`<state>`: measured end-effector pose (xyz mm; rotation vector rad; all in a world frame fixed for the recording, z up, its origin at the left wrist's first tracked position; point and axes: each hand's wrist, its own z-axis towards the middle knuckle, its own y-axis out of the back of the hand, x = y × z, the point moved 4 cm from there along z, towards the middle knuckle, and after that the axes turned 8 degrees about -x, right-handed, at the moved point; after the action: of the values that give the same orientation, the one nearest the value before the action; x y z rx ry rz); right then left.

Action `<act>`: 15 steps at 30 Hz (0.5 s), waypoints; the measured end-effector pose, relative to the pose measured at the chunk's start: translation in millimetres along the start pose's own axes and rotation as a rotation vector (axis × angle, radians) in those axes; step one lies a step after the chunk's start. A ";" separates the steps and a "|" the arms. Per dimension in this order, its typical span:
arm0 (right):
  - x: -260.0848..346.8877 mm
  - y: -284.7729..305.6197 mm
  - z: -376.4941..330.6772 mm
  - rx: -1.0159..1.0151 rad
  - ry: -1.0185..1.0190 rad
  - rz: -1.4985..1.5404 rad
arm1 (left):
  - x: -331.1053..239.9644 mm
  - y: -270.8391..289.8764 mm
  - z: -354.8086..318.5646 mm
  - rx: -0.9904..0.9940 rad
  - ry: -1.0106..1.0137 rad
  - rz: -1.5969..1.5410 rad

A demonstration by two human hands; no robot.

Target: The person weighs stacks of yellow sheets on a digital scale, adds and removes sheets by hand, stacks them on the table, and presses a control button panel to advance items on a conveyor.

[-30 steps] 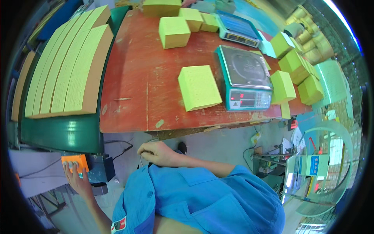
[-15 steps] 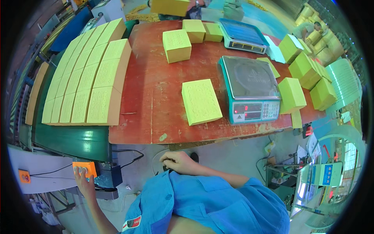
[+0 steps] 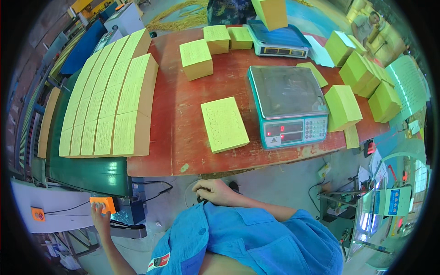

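Left hand [image 3: 98, 213] presses orange switch box [image 3: 103, 204], fingers closed on it; right hand [image 3: 215, 192] loosely curled, empty. Yellow paper stack [image 3: 224, 124] waits beside empty scale [image 3: 288, 105], unweighed.

Two digital scales: one [image 3: 289, 106] at the table's centre, another [image 3: 277, 40] toward twelve o'clock. Four yellow paper stacks [image 3: 224, 124] on the red table's middle, six more [image 3: 343, 107] toward three o'clock. Two hands; two orange switch boxes [image 3: 103, 204] at eight o'clock.

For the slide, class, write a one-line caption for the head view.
Left hand on an orange switch box, right hand below the red table holding yellow stacks and a scale.
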<state>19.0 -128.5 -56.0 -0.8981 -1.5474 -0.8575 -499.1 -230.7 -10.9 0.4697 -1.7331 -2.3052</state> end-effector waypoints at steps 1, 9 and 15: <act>-0.1 4.1 -2.2 -0.001 0.002 0.006 | 0.0 1.1 -0.4 0.015 0.008 0.008; -27.5 36.4 -19.9 -0.115 -0.020 0.142 | -3.0 7.8 4.2 0.104 0.026 0.096; -27.5 58.5 -33.6 -0.121 -0.073 0.129 | -4.5 7.8 12.7 0.154 0.061 0.100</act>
<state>89.0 -134.7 -75.1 -1.1159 -1.4940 -0.8403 -500.0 -220.0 0.3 0.4634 -1.8684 -2.0781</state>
